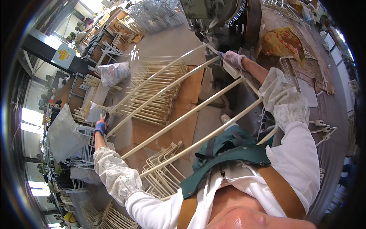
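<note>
A long cream metal tube frame with several parallel bars spans the space before me, slanting from lower left to upper right. My left hand, in a blue and purple glove, is closed on its far left end. At the upper right, my right hand, in a pale pink glove with blue fingertips, grips the other end. That end sits just beneath the working head of a dark green machine with a large wheel. Whether the frame touches the machine's tool I cannot tell.
A pile of cream frames lies on cardboard under the held frame. Bent cream tube pieces stand near my left arm. A yellow and red sack rests on the right-hand bench. A white bag lies at left.
</note>
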Demonstrator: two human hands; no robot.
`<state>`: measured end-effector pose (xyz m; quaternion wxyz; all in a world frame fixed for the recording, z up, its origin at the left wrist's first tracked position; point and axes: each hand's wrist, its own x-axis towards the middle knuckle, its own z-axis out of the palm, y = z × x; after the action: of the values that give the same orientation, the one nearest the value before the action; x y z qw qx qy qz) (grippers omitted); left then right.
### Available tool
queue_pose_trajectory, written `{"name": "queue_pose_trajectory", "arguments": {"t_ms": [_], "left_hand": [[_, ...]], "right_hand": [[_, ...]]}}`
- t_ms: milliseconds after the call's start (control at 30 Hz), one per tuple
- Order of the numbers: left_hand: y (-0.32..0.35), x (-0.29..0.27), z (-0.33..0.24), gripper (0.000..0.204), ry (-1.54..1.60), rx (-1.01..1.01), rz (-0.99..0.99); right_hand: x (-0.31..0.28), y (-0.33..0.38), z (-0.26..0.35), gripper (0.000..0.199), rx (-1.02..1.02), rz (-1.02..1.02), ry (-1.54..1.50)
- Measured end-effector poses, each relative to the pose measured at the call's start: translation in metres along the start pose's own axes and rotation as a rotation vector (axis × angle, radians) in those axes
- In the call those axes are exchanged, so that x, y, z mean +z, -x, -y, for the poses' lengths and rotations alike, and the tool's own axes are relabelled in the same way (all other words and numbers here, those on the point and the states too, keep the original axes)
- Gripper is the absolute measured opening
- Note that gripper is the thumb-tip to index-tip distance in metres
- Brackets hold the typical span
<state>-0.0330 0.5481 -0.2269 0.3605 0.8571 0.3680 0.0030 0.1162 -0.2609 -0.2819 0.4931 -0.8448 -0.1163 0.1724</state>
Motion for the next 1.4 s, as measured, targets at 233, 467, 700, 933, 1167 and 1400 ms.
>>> {"name": "queue_pose_trajectory", "arguments": {"t_ms": [233, 467, 700, 933, 1167, 1400], "left_hand": [[0.003, -0.025, 0.037, 0.052, 0.319, 0.178, -0.144], [0.135, -0.074, 0.020, 0.048, 0.793, 0.202, -0.229], [0.256, -0.161, 0.098, 0.068, 0.982, -0.115, 0.106], [0.299, -0.104, 0.138, 0.069, 1.073, -0.455, 0.651], [0.299, 0.041, 0.212, 0.021, 0.773, -0.858, 0.152], [0.176, 0.199, 0.248, 0.025, 0.239, -0.899, -0.728]], "right_hand": [[0.032, 0.215, 0.042, 0.050, -0.059, 0.232, -0.637], [0.147, 0.287, 0.016, 0.038, 0.246, 0.009, -1.621], [0.182, 0.136, 0.001, 0.034, 0.235, 0.321, -1.813], [0.300, -0.094, 0.117, 0.011, 0.323, 0.152, -1.462], [0.517, -0.264, 0.259, 0.004, 0.158, 0.314, -1.031], [0.660, -0.158, 0.236, 0.019, 0.181, 0.326, -0.384]]}}
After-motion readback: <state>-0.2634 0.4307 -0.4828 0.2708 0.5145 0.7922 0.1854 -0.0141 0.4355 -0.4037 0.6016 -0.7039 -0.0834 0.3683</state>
